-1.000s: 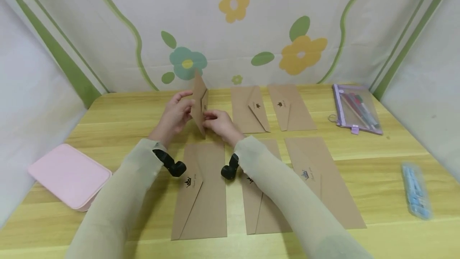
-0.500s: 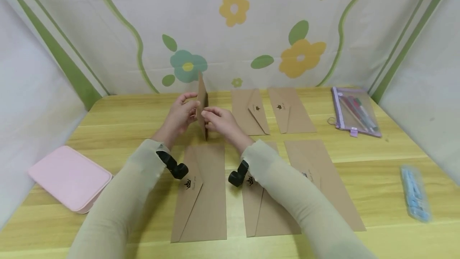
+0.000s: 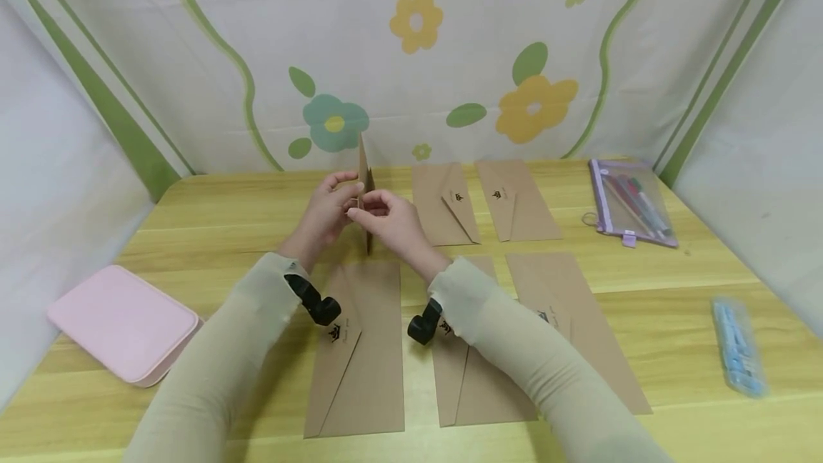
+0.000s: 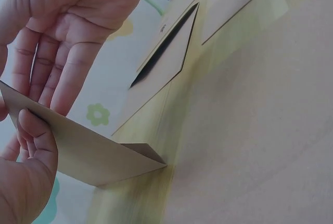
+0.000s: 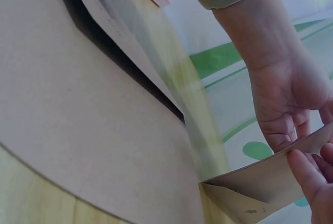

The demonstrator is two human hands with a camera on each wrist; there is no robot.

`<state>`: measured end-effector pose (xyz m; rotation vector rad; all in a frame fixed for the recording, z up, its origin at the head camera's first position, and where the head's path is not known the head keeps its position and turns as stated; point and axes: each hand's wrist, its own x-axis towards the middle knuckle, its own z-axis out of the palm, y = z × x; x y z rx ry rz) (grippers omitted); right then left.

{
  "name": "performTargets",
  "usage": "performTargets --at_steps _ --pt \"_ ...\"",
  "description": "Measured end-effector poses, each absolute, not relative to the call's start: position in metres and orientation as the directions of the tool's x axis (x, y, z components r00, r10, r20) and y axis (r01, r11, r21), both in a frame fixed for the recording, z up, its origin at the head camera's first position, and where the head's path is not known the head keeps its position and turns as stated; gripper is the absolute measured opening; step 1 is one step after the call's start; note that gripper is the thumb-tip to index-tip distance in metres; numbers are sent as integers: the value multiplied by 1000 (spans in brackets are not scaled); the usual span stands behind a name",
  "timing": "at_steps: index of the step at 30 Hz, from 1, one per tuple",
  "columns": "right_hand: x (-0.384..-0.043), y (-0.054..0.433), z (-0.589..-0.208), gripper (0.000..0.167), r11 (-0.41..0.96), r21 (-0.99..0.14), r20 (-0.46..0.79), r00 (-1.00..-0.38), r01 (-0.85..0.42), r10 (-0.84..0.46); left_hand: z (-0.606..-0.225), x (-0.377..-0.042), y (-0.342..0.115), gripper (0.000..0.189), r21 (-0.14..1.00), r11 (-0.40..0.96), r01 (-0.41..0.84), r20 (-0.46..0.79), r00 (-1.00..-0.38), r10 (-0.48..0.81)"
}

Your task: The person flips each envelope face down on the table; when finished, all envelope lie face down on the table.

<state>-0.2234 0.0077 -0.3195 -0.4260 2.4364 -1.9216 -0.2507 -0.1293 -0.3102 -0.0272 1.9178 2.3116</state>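
Note:
A brown kraft envelope (image 3: 363, 166) stands on edge on the table, seen nearly edge-on in the head view. My left hand (image 3: 324, 211) grips it from the left, with the thumb against its face (image 4: 78, 146) in the left wrist view. My right hand (image 3: 395, 226) pinches its near edge, thumb and index finger close to the left fingertips. The right wrist view shows the envelope's flap side (image 5: 260, 193) with a small dark print. Several more envelopes lie flat, including one in front (image 3: 369, 370) with a crown print and one behind (image 3: 427, 198).
On the wooden table (image 3: 218, 213), a pink case (image 3: 125, 320) lies at the left. A purple-edged mesh pouch with pens (image 3: 633, 202) sits at the back right, and a clear packet with blue items (image 3: 737, 349) at the right. A flowered cloth (image 3: 257, 20) hangs behind.
The upright envelope has turned more edge-on. My right thumb and index finger have shifted left across its near edge, closer to my left hand. The flat envelopes stay in place.

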Motion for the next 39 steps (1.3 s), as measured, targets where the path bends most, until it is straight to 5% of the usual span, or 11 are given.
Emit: performTargets --at_steps 16,23,28,35,39 --pt "-218 6 -323 21 261 -923 261 -958 -284 -121 -316 -252 -120 45 979 -156 -129 -114 -988 106" --pt "-217 8 -321 17 316 -909 276 -961 -271 -30 -322 -252 -116 18 977 -183 -109 -84 -987 138" --pt "-224 13 -324 16 312 -922 268 -959 -228 90 -326 -252 -114 21 981 -163 -101 -69 -979 190" --pt "-234 21 -334 12 176 -979 140 -964 -100 227 -332 -250 -118 31 976 -200 -85 -50 -983 174" --pt "-235 23 -335 12 29 -999 44 -968 -38 248 -335 -245 -129 35 980 -195 -40 -31 -998 53"
